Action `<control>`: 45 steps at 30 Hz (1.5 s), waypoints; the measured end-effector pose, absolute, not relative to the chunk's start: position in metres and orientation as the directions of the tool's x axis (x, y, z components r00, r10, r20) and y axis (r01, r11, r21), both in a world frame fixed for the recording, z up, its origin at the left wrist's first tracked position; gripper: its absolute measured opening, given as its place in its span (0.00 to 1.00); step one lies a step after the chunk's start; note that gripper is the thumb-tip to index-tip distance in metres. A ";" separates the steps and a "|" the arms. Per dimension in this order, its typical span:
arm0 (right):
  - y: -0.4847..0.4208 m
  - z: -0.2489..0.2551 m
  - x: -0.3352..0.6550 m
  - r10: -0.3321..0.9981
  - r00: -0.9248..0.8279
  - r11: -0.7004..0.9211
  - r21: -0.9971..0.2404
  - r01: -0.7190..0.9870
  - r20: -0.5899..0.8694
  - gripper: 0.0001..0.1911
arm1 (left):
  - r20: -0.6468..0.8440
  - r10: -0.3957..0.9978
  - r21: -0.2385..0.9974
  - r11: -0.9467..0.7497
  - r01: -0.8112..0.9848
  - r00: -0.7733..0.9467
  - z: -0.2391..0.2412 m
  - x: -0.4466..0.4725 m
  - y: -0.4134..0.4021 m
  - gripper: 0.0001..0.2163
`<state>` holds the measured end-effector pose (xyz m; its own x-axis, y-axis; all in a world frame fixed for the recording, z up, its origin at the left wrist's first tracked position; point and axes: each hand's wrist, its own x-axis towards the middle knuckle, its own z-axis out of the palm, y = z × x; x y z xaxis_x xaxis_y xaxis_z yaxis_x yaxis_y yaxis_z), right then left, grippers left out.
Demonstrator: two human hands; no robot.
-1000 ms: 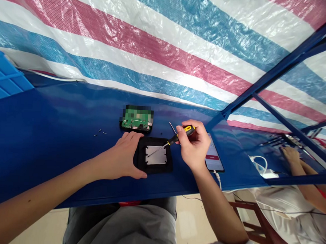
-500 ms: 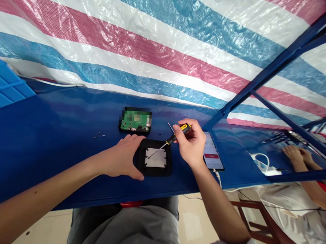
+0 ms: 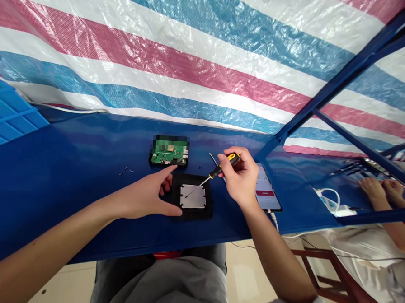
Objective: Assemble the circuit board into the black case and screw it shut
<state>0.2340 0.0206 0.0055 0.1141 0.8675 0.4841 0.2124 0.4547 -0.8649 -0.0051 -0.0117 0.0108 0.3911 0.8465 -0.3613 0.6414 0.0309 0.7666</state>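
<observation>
In my right hand is a screwdriver with a yellow and black handle. Its tip slants down over a silver metal plate set in a black square cover; whether it touches cannot be told. A second thin metal shaft pokes out by the same fingers, its other end mostly hidden. My left hand lies at the cover's left side, thumb and forefinger spread apart, the thumb at the lower left corner and the other fingers curled. Behind the cover sits a green circuit board in a black case.
Several small screws lie left of the board, and a dark speck to its right. A phone on a white cable is beside my right hand. A blue crate stands far left. Another person's hands are beyond the blue frame.
My left forefinger has straightened and lifted away from the cover's edge, with the other fingers now curled. The right hand keeps the screwdriver over the plate. The view has shifted slightly.
</observation>
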 end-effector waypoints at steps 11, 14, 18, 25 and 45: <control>0.022 0.006 0.236 0.858 0.120 0.465 -0.855 0.229 0.499 0.09 | -0.346 0.774 0.929 0.203 0.310 0.531 0.005 -0.014 0.008 0.23; 0.022 0.006 0.236 0.859 0.123 0.461 -0.855 0.237 0.497 0.09 | -0.354 0.780 0.929 0.228 0.293 0.517 0.003 -0.011 0.009 0.19; 0.021 0.007 0.235 0.862 0.124 0.458 -0.859 0.229 0.492 0.09 | -0.353 0.840 0.919 0.229 0.321 0.411 0.004 -0.008 0.008 0.16; 0.021 0.010 0.234 0.853 0.152 0.461 -0.857 0.231 0.499 0.08 | -0.318 0.904 0.890 0.181 0.419 0.287 0.022 -0.004 0.007 0.13; 0.014 0.022 0.238 0.786 0.270 0.501 -0.829 0.249 0.556 0.10 | -0.110 0.971 0.769 -0.051 0.637 0.211 0.044 0.000 0.007 0.11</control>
